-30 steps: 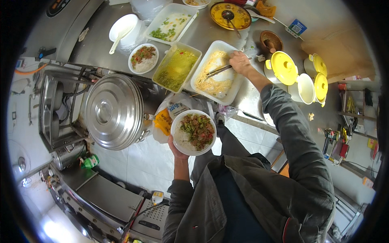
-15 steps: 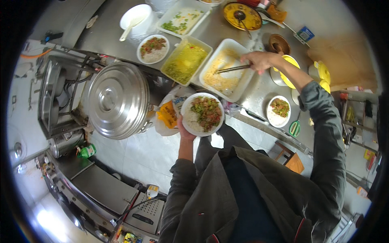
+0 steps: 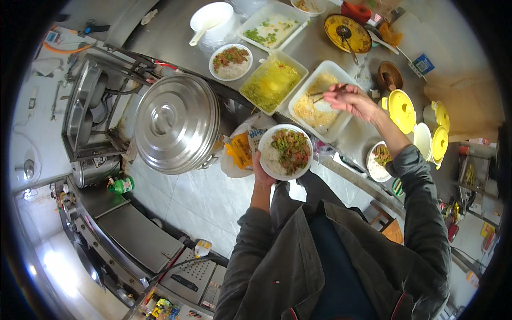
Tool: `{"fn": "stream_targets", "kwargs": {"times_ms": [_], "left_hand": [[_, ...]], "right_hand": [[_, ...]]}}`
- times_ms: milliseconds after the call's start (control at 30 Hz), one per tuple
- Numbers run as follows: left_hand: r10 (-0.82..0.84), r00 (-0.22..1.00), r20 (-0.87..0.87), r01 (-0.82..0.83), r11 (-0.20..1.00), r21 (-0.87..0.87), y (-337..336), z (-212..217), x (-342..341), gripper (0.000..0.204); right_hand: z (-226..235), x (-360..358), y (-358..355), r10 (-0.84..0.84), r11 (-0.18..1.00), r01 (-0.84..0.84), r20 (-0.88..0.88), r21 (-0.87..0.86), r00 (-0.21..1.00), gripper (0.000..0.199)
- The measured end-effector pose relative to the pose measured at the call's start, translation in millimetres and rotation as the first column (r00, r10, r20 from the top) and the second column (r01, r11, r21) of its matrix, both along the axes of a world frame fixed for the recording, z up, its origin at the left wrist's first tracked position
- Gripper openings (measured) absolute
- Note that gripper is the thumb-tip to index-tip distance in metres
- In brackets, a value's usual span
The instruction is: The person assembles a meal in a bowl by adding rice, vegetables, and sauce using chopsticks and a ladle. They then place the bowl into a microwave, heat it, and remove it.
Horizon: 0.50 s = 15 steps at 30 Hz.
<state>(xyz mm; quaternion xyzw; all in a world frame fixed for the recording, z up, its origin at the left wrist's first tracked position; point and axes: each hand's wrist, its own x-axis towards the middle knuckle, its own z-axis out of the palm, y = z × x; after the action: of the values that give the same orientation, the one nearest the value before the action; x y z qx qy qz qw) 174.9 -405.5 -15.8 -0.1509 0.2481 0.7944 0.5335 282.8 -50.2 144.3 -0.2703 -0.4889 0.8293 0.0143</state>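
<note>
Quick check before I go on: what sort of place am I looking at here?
Most likely a small commercial or canteen kitchen: a long steel counter lined with white rectangular trays of cooked food, a big steel pot with a domed lid, and several filled white bowls.

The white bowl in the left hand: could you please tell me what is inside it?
The white bowl in the left hand holds white rice on one side, topped with chopped green vegetables and brownish bits. Whatever lies beneath that topping is covered.
</note>
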Motion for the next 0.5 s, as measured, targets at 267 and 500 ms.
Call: {"fn": "stream_targets", "kwargs": {"times_ms": [267,500], "left_hand": [[-0.051,0.995,0.084,0.05,0.999,0.01,22,-16,-17,0.07],[-0.159,0.987,0.026,0.157,0.986,0.051,23,-23,-26,0.067]], "right_hand": [[-66,5,-16,-0.284,0.673,0.295,-0.131,0.678,0.95,0.015],[-56,52,-41,-0.419,0.705,0.35,-0.035,0.617,0.907,0.024]]}}
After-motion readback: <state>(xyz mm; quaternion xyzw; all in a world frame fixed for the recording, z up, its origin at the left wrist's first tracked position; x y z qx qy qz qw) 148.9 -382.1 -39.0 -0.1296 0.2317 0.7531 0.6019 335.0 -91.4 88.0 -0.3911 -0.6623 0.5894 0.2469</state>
